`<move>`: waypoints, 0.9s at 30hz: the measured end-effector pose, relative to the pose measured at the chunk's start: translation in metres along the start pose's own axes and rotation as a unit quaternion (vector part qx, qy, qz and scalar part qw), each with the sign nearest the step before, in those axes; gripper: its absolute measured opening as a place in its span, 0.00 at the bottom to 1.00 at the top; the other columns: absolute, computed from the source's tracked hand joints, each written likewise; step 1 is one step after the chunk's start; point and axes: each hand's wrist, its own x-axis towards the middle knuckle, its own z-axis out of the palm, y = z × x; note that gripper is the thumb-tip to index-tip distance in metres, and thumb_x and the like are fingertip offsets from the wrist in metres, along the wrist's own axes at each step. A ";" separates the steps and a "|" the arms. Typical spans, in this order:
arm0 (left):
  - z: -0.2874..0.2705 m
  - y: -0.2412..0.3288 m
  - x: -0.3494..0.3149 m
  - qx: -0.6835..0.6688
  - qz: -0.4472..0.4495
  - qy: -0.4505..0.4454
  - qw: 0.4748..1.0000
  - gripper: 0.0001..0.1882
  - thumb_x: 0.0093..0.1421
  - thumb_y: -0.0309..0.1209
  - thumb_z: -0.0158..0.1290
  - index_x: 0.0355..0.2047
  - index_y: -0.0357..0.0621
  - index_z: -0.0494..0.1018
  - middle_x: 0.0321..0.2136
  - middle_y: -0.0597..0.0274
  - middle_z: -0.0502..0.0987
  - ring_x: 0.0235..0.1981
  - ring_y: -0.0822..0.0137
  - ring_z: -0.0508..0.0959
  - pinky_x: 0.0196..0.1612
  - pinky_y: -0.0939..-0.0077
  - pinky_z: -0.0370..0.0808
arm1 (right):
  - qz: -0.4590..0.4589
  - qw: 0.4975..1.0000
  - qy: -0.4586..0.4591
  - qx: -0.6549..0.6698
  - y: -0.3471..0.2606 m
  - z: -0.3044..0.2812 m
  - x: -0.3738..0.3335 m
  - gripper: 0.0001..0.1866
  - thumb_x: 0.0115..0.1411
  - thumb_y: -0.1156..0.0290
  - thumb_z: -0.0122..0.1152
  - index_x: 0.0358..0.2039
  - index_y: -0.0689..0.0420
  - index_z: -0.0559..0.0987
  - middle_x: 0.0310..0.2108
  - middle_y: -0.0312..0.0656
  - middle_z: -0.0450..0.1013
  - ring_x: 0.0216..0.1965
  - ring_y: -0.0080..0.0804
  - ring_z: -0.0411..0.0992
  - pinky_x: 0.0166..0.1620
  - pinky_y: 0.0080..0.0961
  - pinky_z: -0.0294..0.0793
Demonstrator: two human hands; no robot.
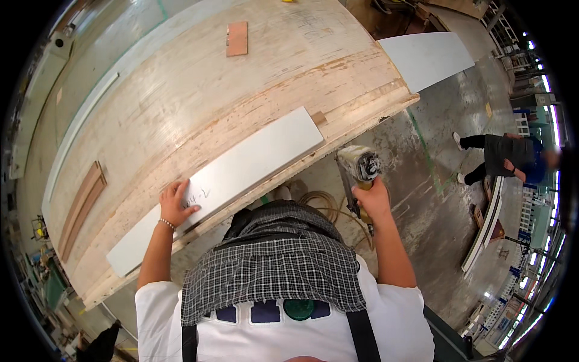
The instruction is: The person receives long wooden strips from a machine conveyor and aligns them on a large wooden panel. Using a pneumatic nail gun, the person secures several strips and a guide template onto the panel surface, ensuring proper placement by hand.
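Note:
A long white board (259, 154) lies slantwise along the near edge of a wooden worktable (181, 114). Flat on its left part rests my left hand (174, 205), fingers spread, beside some handwritten marks. My right hand (375, 202) is wrapped round the grip of a pneumatic nail gun (357, 161), which I hold past the table's near edge, to the right of the board and apart from it. A small wood block (319, 118) pokes out at the board's far right end. Whatever lies beneath the board is hidden.
A reddish-brown wood piece (237, 39) lies farther back on the table, and brown wood strips (84, 208) sit at its left. A coiled air hose (319, 205) is on the floor below. Another white panel (427, 57) juts beyond the right end. One person (506, 155) stands off right.

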 end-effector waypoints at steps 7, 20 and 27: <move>0.009 0.023 -0.009 0.068 0.019 0.032 0.997 0.46 0.46 0.57 0.61 0.64 0.52 0.64 0.58 0.56 0.66 0.59 0.53 0.64 0.62 0.51 0.55 | 0.046 0.999 -0.010 0.027 -0.002 -0.001 -0.006 0.28 0.49 0.73 0.68 0.50 0.63 0.70 0.31 0.40 0.74 0.19 0.22 0.69 0.23 0.23 0.70; 0.028 0.009 -0.006 0.096 0.007 0.055 0.994 0.39 0.58 0.60 0.50 0.64 0.53 0.63 0.63 0.53 0.61 0.67 0.52 0.56 0.67 0.43 0.47 | 0.114 0.982 -0.068 0.137 -0.003 0.004 -0.006 0.17 0.54 0.70 0.67 0.41 0.57 0.72 0.23 0.34 0.67 0.21 0.22 0.63 0.24 0.24 0.64; -0.025 -0.066 -0.061 0.009 -0.232 0.047 0.972 0.30 0.64 0.56 0.43 0.63 0.62 0.63 0.65 0.61 0.60 0.69 0.59 0.53 0.68 0.47 0.47 | 0.000 0.989 -0.059 -0.132 -0.060 0.037 -0.004 0.34 0.53 0.68 0.63 0.57 0.66 0.61 0.24 0.46 0.67 0.20 0.33 0.64 0.27 0.40 0.62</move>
